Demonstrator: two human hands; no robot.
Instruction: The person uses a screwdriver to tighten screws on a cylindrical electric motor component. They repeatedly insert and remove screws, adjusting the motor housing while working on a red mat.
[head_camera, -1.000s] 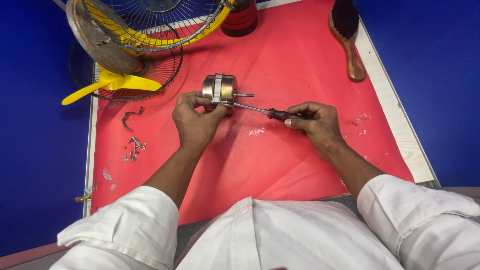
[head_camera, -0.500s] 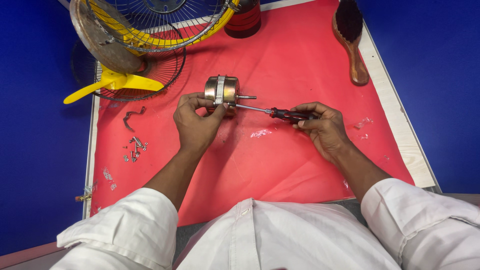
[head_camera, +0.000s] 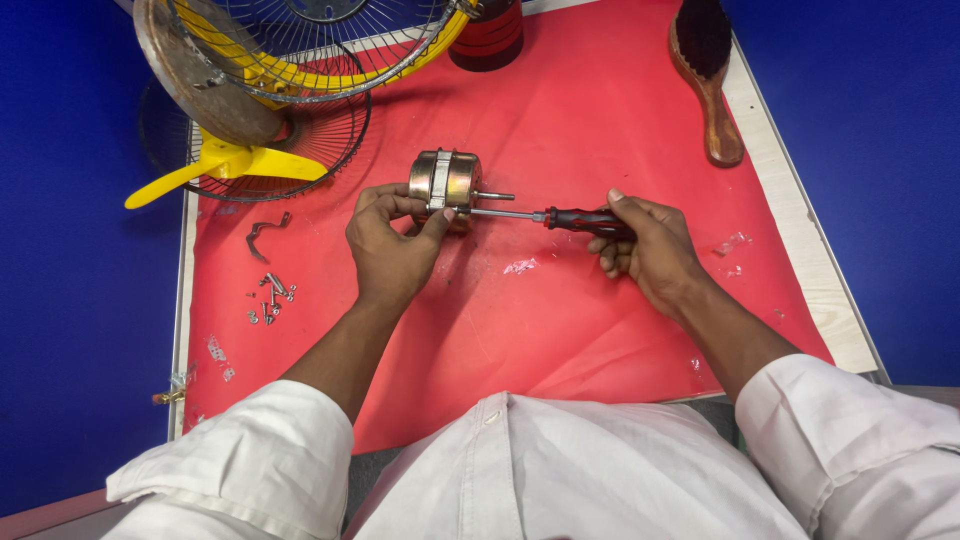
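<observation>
Our left hand (head_camera: 392, 250) grips the small metal motor (head_camera: 445, 180) on the red mat (head_camera: 560, 320) over the counter (head_camera: 800, 270) — thumb and fingers closed around its casing. Our right hand (head_camera: 650, 245) is clenched on the red-and-black screwdriver (head_camera: 560, 217), whose tip meets the motor's side. Loose screws (head_camera: 268, 298) lie well left; a yellow fan blade (head_camera: 225, 170) and wire guard (head_camera: 300, 60) sit beyond — a wooden brush (head_camera: 708, 75) far right.

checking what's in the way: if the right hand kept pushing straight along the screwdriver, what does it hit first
Most likely the fan motor. The right hand aims the screwdriver leftward, its tip at the motor's side, beside the left hand thumb. Whether the tip already touches is unclear.
</observation>
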